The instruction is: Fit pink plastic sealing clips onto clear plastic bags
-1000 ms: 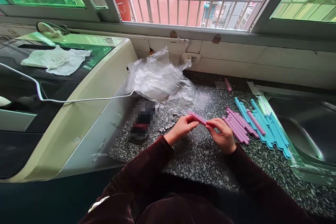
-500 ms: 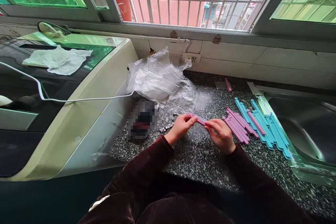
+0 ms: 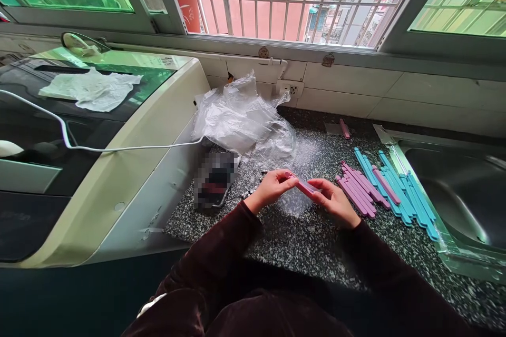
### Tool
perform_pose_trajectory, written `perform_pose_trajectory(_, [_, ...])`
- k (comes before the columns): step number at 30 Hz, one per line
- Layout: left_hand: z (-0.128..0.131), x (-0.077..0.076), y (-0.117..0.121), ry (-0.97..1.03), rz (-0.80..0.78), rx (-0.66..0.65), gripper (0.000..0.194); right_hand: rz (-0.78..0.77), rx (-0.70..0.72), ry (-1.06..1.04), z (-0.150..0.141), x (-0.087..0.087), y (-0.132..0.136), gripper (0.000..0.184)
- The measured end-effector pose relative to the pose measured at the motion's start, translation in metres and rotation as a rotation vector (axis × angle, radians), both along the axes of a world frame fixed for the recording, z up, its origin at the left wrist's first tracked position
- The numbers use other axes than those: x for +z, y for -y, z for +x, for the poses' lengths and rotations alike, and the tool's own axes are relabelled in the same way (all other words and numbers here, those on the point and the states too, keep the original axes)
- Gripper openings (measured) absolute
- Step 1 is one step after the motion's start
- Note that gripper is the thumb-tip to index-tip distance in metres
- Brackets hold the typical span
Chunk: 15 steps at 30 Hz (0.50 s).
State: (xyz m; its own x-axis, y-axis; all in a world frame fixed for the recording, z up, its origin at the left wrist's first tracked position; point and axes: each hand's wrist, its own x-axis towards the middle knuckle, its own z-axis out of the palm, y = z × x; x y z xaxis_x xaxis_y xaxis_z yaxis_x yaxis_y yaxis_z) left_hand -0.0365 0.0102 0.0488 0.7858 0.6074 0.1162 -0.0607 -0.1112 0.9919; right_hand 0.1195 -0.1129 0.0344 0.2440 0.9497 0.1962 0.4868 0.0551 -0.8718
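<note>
Between both hands, above the speckled counter, is a long pink bag clip (image 3: 302,184), slanting down to the right. My left hand (image 3: 272,187) pinches its upper left end between thumb and fingers. My right hand (image 3: 336,201) is closed at the lower right end, its fingertips hiding that end. A clear, shiny strip shows along the clip near the right fingers; I cannot tell whether it is film or glare. Right of my right hand lie a pile of similar pink clips (image 3: 358,189) and a group of blue clips (image 3: 407,189).
Crumpled clear plastic bags (image 3: 245,121) lie behind the hands. A blurred phone-like object (image 3: 215,179) rests left of them, beside a big cream-and-black machine (image 3: 158,131). At right is a metal sink (image 3: 454,179). One pink clip (image 3: 344,128) lies near the wall.
The right fingers have shifted slightly along the pink clip and now cover its lower end more. A shiny clear strip now shows on it. The view has moved slightly.
</note>
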Motion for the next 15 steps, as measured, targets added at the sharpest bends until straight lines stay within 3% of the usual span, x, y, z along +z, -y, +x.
perform_pose_trajectory(3, [0.0003,-0.0002,-0.0001,-0.022,0.04,-0.013,0.028,-0.08,0.028,-0.012,-0.0035,0.0057,0.0004,0.031])
perform_pose_trajectory(15, [0.0029,-0.0077,-0.0016,0.024,0.111,0.067,0.028,-0.065,-0.068,0.004,-0.0084,0.0052,0.0008,0.028])
